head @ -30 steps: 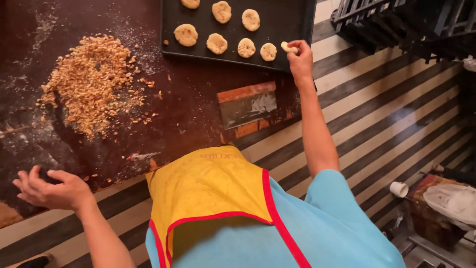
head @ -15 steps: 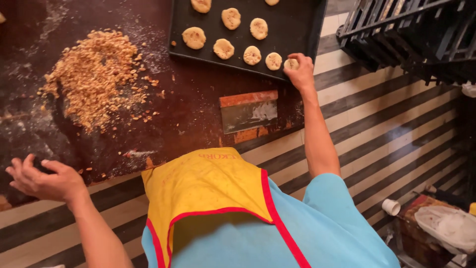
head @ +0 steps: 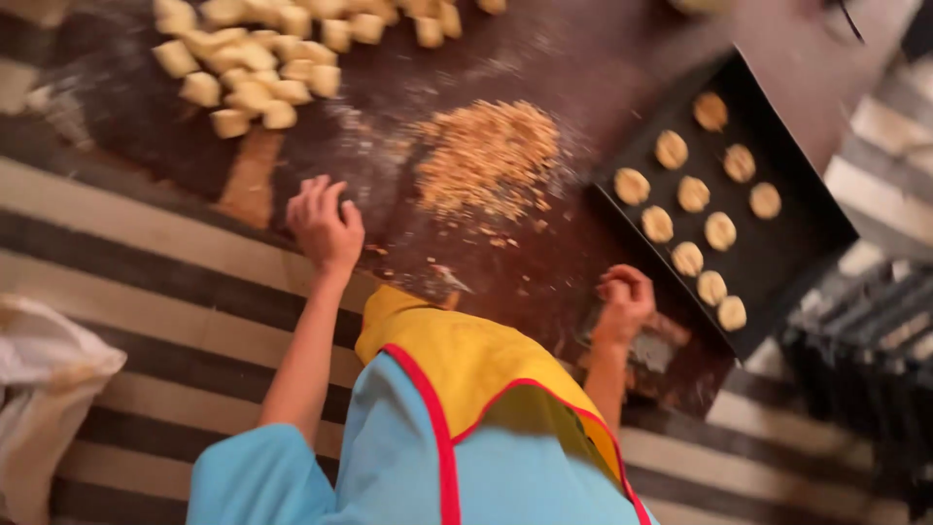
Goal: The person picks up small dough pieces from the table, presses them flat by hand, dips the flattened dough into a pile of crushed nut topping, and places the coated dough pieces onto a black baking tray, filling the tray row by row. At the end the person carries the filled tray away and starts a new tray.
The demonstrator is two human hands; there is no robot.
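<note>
My left hand (head: 325,224) rests on the dark brown worktop (head: 544,58) with fingers spread and nothing in it, just left of a heap of chopped nuts (head: 489,156). My right hand (head: 625,297) is curled into a loose fist over a metal bench scraper (head: 653,345) near the front edge; I cannot tell whether it grips it. To its right lies a black baking tray (head: 787,253) with several round flattened dough pieces (head: 694,193). A pile of pale cut dough cubes (head: 255,68) lies at the far left of the worktop.
Flour dusts the worktop. The floor under it has brown and cream stripes (head: 165,272). A white sack (head: 44,389) sits on the floor at the left. A dark metal rack (head: 865,360) stands at the right. My yellow apron over a blue garment (head: 466,418) fills the foreground.
The view has swung left and tilted. My right hand left the tray's corner, with the dough piece set down, and came back to the scraper. My left hand moved up near the nuts.
</note>
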